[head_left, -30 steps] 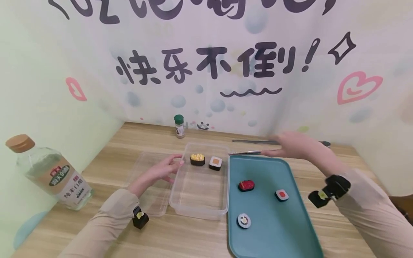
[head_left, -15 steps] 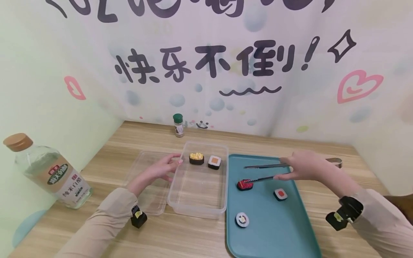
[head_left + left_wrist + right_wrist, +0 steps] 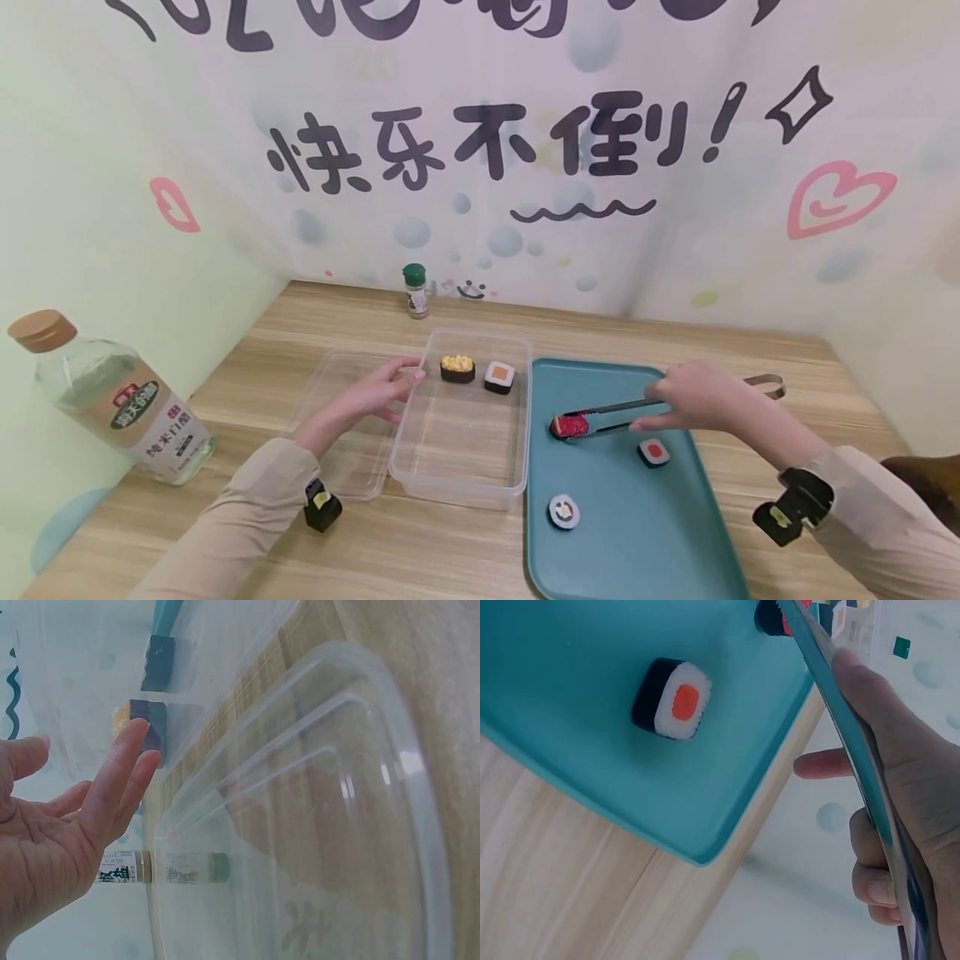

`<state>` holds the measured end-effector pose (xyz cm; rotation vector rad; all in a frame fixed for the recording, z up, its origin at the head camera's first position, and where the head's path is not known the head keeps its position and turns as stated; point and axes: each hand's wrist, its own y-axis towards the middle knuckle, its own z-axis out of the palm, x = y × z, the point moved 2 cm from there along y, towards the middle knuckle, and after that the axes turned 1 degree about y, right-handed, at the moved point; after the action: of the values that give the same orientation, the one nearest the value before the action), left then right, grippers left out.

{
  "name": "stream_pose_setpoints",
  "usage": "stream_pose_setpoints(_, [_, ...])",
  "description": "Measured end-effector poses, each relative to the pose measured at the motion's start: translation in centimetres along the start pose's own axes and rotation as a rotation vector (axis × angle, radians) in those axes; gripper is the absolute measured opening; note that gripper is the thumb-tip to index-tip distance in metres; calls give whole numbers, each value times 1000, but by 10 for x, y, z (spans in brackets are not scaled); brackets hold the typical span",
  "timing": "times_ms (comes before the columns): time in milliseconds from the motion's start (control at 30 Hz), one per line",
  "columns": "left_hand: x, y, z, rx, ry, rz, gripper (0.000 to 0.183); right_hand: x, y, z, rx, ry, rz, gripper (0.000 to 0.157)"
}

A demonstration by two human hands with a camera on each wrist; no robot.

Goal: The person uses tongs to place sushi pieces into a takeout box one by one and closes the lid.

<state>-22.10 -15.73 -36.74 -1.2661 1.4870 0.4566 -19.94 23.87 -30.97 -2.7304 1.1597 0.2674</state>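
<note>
My right hand [image 3: 693, 396] grips metal tongs [image 3: 622, 407]. Their tips straddle a red-topped sushi piece [image 3: 573, 427] on the blue tray [image 3: 637, 542]. In the right wrist view the tongs [image 3: 862, 765] run along the palm, fingers curled beneath. My left hand [image 3: 378, 392] touches the left wall of a clear plastic container [image 3: 457, 450] with its fingertips, fingers fairly straight. Inside the container, toward the back, sit a yellow-topped sushi piece [image 3: 457, 369] and a square sushi roll with an orange centre [image 3: 499, 377].
A square sushi roll with a red centre [image 3: 654, 452] and a round sushi roll [image 3: 564, 512] rest on the tray. The container's clear lid [image 3: 348, 471] lies under my left forearm. A green-capped shaker [image 3: 415, 292] stands behind; a large vinegar bottle [image 3: 150, 417] stands far left.
My right hand has brought the tongs from behind the tray forward and down to the red-topped sushi; their arms have come closer together around it. My left hand stays at the container.
</note>
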Motion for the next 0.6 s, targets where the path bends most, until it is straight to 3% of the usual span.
stream_pose_setpoints(233, [0,0,-1,-9,0,-8,55,3,-3,0,-39,-19,-6,40])
stream_pose_setpoints(600, [-1,-1,1,-5,-1,-9,55,-6,-6,-4,-33,59,15,46])
